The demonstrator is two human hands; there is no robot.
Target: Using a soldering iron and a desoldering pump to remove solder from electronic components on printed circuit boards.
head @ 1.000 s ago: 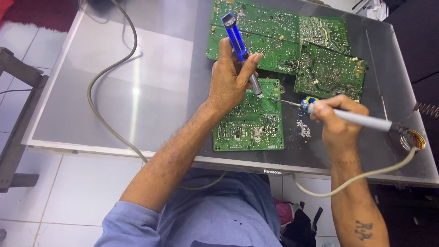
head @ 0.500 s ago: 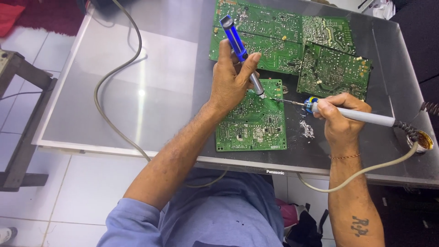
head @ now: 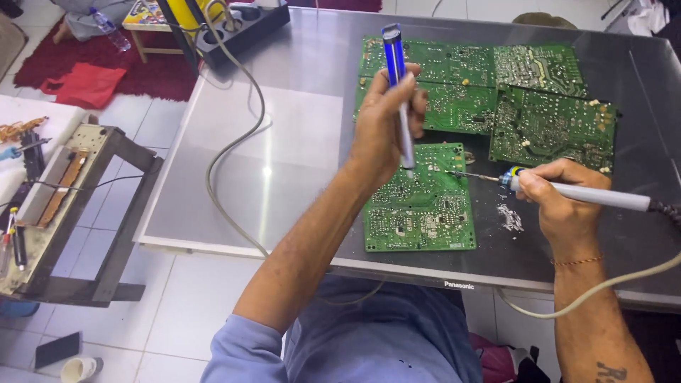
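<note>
My left hand (head: 381,128) grips a blue and silver desoldering pump (head: 399,92), held nearly upright with its tip over a green circuit board (head: 420,206) lying solder side up. My right hand (head: 560,202) holds a grey-handled soldering iron (head: 589,193); its thin tip touches the board's right edge, close to the pump's tip. The board lies on a flat television panel (head: 284,163) used as a work surface.
Three more green circuit boards (head: 525,99) lie at the back of the panel. A grey cable (head: 234,149) runs to a power strip (head: 237,25) at the top left. Solder crumbs (head: 509,217) lie beside the board. A metal stand (head: 64,206) with tools is at left.
My left hand has tilted the pump from slanted to nearly upright, its tip still over the board. The view has shifted right and closer. The iron's tip stays at the board's right edge.
</note>
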